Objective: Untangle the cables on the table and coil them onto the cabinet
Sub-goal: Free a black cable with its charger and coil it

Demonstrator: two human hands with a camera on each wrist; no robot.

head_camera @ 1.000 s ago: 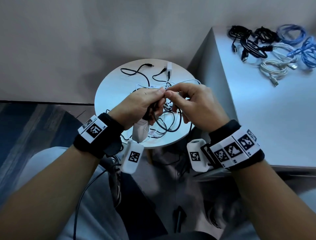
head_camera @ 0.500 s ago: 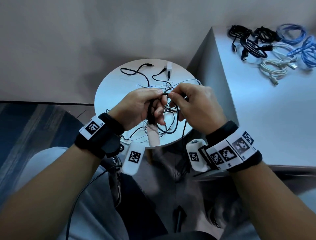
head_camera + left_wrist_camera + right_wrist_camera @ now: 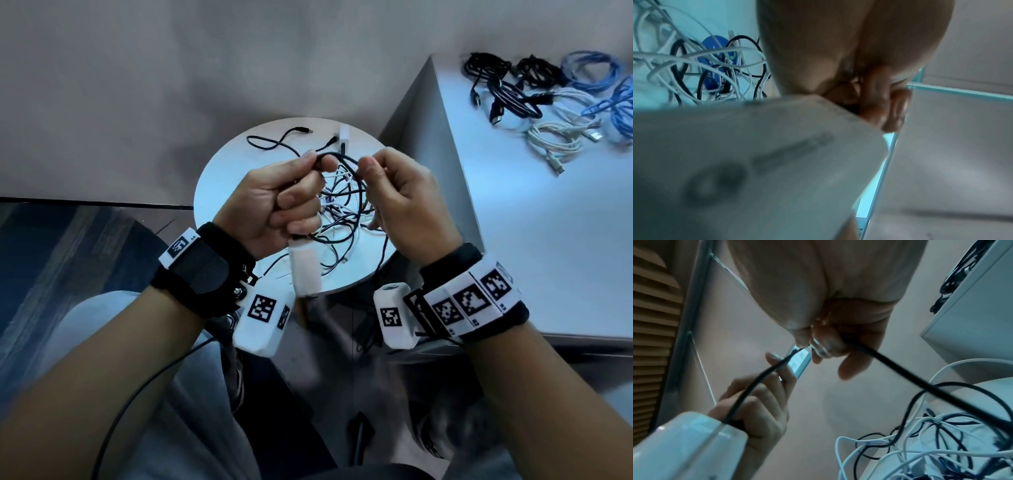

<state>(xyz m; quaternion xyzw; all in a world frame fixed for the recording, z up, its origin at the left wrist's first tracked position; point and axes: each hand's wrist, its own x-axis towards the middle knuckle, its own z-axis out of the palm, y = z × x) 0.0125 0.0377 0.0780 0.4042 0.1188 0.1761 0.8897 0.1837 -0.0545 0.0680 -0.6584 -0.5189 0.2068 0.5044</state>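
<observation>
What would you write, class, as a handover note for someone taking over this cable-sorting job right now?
Left hand: grips the black cable with its white adapter hanging below the fist.
Right hand: pinches the same cable a little further along.
Both hands are raised over the round table, where a tangle of black and white cables remains.
Done: several coiled cables lie on the cabinet.
Left: free this black cable, coil it, place it on the cabinet, then the rest.
</observation>
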